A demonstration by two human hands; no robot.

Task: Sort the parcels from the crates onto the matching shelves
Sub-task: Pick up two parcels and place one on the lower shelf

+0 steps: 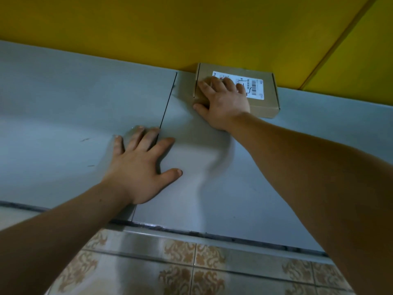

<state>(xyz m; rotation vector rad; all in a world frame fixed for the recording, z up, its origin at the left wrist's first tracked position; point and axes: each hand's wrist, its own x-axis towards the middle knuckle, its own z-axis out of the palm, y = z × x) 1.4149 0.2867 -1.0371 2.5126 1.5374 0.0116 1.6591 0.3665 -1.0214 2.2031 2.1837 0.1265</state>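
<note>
1. Hands first: the left hand (140, 165) lies flat on the grey shelf (63, 103), fingers spread and holding nothing. It looks like a brace while the other arm reaches far.
2. That shelf is smooth matte sheet, faintly scuffed. A thin dark seam (168, 99) runs near to far by the left fingertips.
3. Right of the seam, the right hand (223, 103) rests on the parcel (264, 108). Its fingers lie fairly straight over the top and the thumb sits at the near left corner, pressing rather than gripping.
4. This parcel is a low, flat cardboard box with crisp folded edges, far back on the shelf against the yellow wall (191, 28). Card should slide easily on such a surface, so a light, even push will probably square it. Lifting the palm straight up afterwards should avoid dragging it askew.
5. Its white barcode label (253, 86) faces up, partly under the fingers, and is best left readable.
</note>
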